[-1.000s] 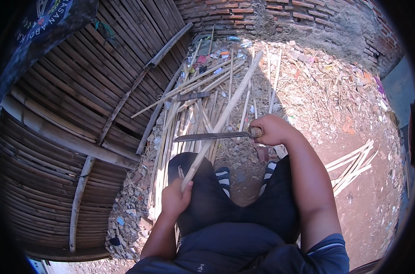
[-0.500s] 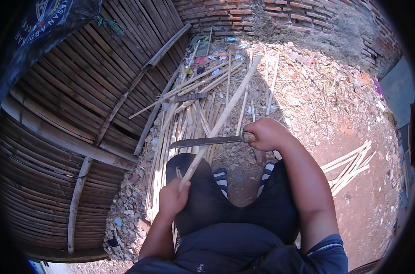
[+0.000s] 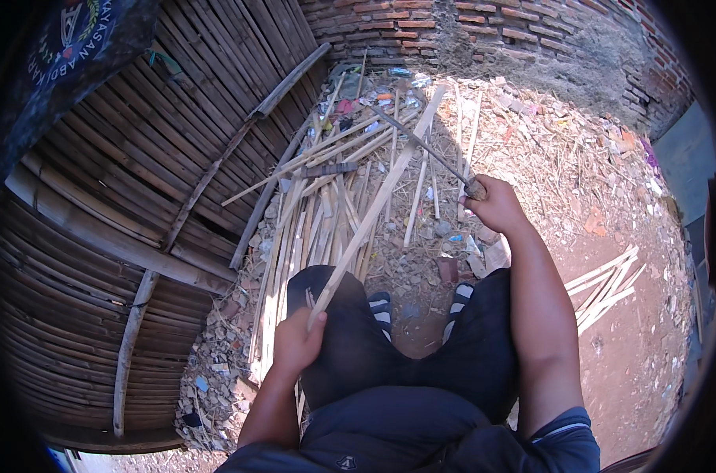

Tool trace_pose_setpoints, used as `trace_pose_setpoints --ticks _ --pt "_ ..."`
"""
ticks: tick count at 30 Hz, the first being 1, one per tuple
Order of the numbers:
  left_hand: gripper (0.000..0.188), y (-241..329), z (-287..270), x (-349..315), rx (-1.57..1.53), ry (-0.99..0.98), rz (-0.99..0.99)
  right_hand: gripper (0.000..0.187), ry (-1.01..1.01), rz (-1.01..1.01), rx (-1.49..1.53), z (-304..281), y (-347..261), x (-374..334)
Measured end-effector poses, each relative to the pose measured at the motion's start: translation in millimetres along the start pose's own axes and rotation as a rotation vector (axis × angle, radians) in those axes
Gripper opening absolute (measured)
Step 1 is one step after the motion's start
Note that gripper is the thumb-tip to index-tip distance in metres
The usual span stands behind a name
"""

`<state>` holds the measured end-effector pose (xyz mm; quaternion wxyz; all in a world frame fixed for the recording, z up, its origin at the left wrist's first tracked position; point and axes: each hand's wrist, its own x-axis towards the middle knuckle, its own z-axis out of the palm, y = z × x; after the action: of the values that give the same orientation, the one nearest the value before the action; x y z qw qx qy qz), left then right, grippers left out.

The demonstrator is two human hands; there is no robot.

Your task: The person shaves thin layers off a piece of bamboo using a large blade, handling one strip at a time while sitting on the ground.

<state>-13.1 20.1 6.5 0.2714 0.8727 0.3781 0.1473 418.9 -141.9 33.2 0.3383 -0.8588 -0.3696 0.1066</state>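
Note:
Held by its near end, a long pale bamboo strip slants away over my left knee toward the far wall. My left hand is closed around that end. My right hand grips the wooden handle of a long machete. The blade points away and to the left, its thin edge-on profile meeting the strip near its far end. Whether the blade touches or just crosses over the strip, I cannot tell.
Many bamboo strips lie in a pile ahead and left, with another blade-like tool on them. More strips lie at right. A slatted bamboo wall rises at left, a brick wall at the back. Rubble and litter cover the ground.
My right hand has moved away and to the right with the machete. Its blade has shifted from near my left knee to far along the strip. My left hand stays nearly still.

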Motion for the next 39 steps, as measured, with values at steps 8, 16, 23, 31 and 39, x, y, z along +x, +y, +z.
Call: trace_pose_setpoints --ticks 8,16,23,31,39 --pt "0.037 3 -4 -1 0.044 -0.018 -0.029 0.034 -0.326 -0.488 -0.335 33 -62 -26" --pt "0.04 3 -4 -1 0.031 -0.004 -0.008 0.037 -0.084 -0.019 -0.141 5 -7 5" --pt "0.04 0 -2 1 0.024 0.005 -0.001 0.039 -0.172 -0.152 -0.191 9 -19 -6" --pt "0.039 1 -5 0 0.005 -0.006 -0.011 0.037 -0.405 -0.409 -0.329 29 -59 -21" --pt "0.039 -3 -5 4 0.003 -0.044 0.009 0.031 0.077 -0.01 -0.157 -3 -1 1"
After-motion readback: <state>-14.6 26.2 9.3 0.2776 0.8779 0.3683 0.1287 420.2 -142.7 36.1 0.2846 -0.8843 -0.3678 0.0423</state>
